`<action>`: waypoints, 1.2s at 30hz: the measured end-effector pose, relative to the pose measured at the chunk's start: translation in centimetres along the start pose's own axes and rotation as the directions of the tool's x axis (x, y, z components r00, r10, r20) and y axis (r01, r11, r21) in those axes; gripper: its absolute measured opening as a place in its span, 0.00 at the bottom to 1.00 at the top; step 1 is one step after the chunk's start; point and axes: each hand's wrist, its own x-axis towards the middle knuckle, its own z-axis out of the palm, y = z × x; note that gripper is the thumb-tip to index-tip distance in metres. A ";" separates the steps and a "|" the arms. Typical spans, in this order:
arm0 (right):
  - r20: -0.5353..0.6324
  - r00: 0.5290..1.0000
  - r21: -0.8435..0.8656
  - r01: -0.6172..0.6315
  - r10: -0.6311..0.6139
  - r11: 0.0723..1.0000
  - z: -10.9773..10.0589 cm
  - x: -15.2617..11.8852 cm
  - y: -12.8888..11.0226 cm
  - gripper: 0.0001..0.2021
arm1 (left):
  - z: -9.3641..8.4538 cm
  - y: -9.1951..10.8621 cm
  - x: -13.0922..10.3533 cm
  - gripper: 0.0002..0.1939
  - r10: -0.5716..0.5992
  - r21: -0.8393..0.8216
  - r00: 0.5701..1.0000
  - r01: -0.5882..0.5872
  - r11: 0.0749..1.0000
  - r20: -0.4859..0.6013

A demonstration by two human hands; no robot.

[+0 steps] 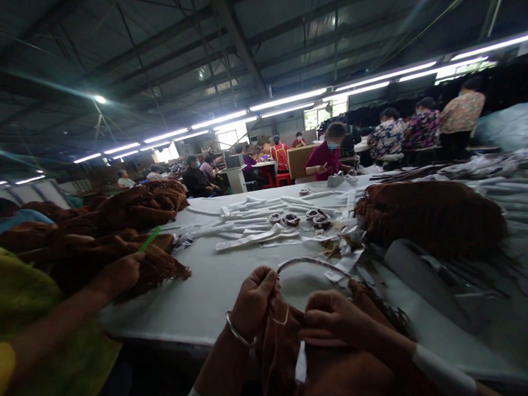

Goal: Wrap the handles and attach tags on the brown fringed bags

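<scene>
A brown soft bag (330, 372) with a thin curved handle (313, 260) is held at the table's near edge. With thumb and fingers pinched together, my left hand (254, 299), a bracelet on its wrist, grips the bag's top edge where the handle meets it. My right hand (337, 318) is closed on the brown material a little to the right, its fingertips partly hidden. Between the hands a pale thin loop (284, 318) shows, and a white tag (300, 364) hangs below. The bag's lower part runs out of view.
White strips (257, 237) and several small rolls (291, 219) lie mid-table. Fringed brown goods (429, 221) and a grey dispenser-like object (427, 279) are at right. At left, a co-worker's hand (122, 275) holds a green tool (150, 239) beside brown piles (138, 202). Other people work beyond.
</scene>
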 end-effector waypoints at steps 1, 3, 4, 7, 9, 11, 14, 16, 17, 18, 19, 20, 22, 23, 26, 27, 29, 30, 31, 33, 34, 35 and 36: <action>-0.030 0.999 -0.022 0.033 -0.033 0.999 -0.3 0.0 -0.4 0.06 | 0.1 0.4 -0.1 0.18 -0.010 0.041 1.000 0.009 0.999 0.022; -0.083 0.991 -0.033 0.105 -0.107 0.994 -0.7 0.2 -1.2 0.13 | 0.5 1.1 -0.3 0.18 -0.042 0.109 0.996 0.034 0.993 0.072; -0.087 0.986 -0.029 0.139 -0.141 0.990 -0.6 0.4 -1.6 0.19 | 0.7 1.4 -0.4 0.18 -0.057 0.140 0.994 0.043 0.989 0.096; 0.012 0.974 0.008 0.225 -0.225 0.974 0.2 1.0 -2.2 0.28 | 1.5 2.0 -0.6 0.18 -0.076 0.209 0.985 0.043 0.977 0.154; 0.087 0.966 0.036 0.242 -0.244 0.970 0.8 1.4 -2.3 0.18 | 1.7 2.2 -0.7 0.18 -0.072 0.255 0.982 0.026 0.967 0.173; 0.105 0.972 0.052 0.205 -0.210 0.977 1.2 1.7 -2.0 0.08 | 1.3 2.1 -0.5 0.18 -0.055 0.312 0.986 0.002 0.950 0.159; 0.052 0.993 0.098 0.101 -0.107 0.990 0.8 1.9 -0.8 0.11 | 0.1 1.7 -0.1 0.18 -0.025 0.398 0.994 -0.021 0.917 0.111; 0.041 0.996 0.129 0.072 -0.078 0.989 0.1 1.9 0.0 0.11 | -0.8 1.5 0.1 0.17 0.000 0.463 0.997 -0.038 0.886 0.081; 0.043 0.996 0.125 0.073 -0.079 0.989 -0.2 1.8 0.3 0.11 | -1.2 1.5 0.1 0.16 0.026 0.502 0.997 -0.058 0.863 0.071; 0.038 0.995 0.105 0.086 -0.091 0.991 -0.6 1.7 0.4 0.11 | -1.4 1.5 0.1 0.16 0.064 0.544 0.996 -0.087 0.834 0.062; 0.017 0.993 0.066 0.112 -0.113 0.992 -0.8 1.6 0.5 0.11 | -1.5 1.6 -0.1 0.15 0.111 0.589 0.992 -0.124 0.799 0.059; -0.021 0.989 0.002 0.147 -0.147 0.989 -1.0 1.6 0.5 0.10 | -1.5 1.6 -0.4 0.14 0.168 0.631 0.984 -0.166 0.758 0.057; -0.126 0.962 -0.168 0.218 -0.241 0.961 -1.2 1.7 0.1 0.09 | -1.2 1.6 -1.3 0.12 0.281 0.698 0.957 -0.252 0.671 0.076; -0.179 0.941 -0.249 0.241 -0.289 0.938 -1.2 1.8 0.0 0.08 | -0.9 1.4 -1.8 0.12 0.323 0.718 0.941 -0.293 0.631 0.100; -0.323 0.866 -0.381 0.250 -0.381 0.890 -1.1 2.2 -0.4 0.07 | 0.1 0.4 -3.2 0.09 0.348 0.741 0.913 -0.381 0.553 0.210; -0.364 0.837 -0.408 0.253 -0.410 0.878 -1.1 2.4 -0.4 0.06 | 0.4 0.0 -3.6 0.09 0.339 0.742 0.909 -0.397 0.540 0.240; -0.407 0.766 -0.480 0.284 -0.498 0.830 -1.1 2.5 -0.4 0.06 | 0.9 -0.8 -4.3 0.09 0.319 0.738 0.914 -0.394 0.548 0.252; -0.402 0.731 -0.521 0.313 -0.552 0.794 -1.2 2.6 -0.3 0.06 | 1.1 -1.2 -4.5 0.09 0.300 0.723 0.925 -0.371 0.583 0.233; -0.384 0.700 -0.553 0.348 -0.602 0.757 -1.2 2.6 -0.3 0.06 | 1.3 -1.5 -4.6 0.11 0.266 0.688 0.943 -0.328 0.648 0.199; -0.337 0.658 -0.583 0.416 -0.673 0.698 -1.4 2.5 -0.3 0.06 | 1.4 -2.0 -4.6 0.14 0.134 0.535 0.981 -0.189 0.823 0.140; -0.314 0.651 -0.582 0.442 -0.691 0.682 -1.4 2.4 -0.4 0.06 | 1.4 -2.2 -4.5 0.16 0.057 0.426 0.990 -0.108 0.898 0.132; -0.292 0.657 -0.575 0.460 -0.695 0.677 -1.5 2.4 -0.5 0.06 | 1.3 -2.3 -4.4 0.16 -0.012 0.314 0.990 -0.034 0.949 0.144; -0.265 0.676 -0.561 0.471 -0.687 0.680 -1.5 2.2 -0.7 0.07 | 1.2 -2.3 -4.2 0.17 -0.060 0.216 0.985 0.024 0.976 0.164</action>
